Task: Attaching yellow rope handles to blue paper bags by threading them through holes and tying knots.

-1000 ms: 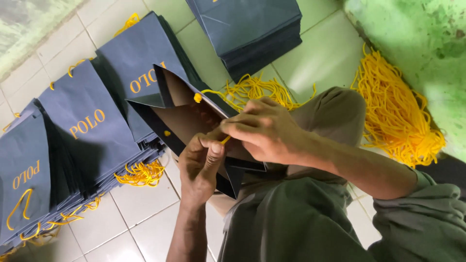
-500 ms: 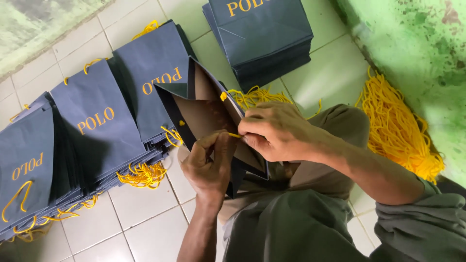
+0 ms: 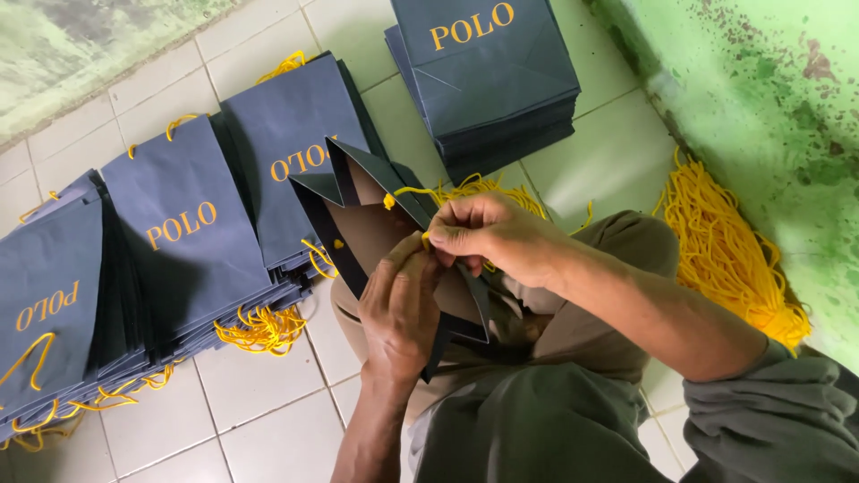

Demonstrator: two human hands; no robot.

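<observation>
Cord handle fitting on an open dark blue paper bag, held over the lap.

The right hand (image 3: 488, 234) pinches a yellow cord (image 3: 413, 190) at the bag (image 3: 376, 224) rim; the left hand (image 3: 401, 309) grips the bag wall from below. The cord end appears to be at a rim hole; seating it likely calls for a steady pull. Left, stacked finished bags (image 3: 179, 233) with gold lettering lie on the tiled floor (image 3: 259, 394); a flat bag stack (image 3: 488, 76) sits ahead; loose cords (image 3: 729, 241) lie right.
</observation>
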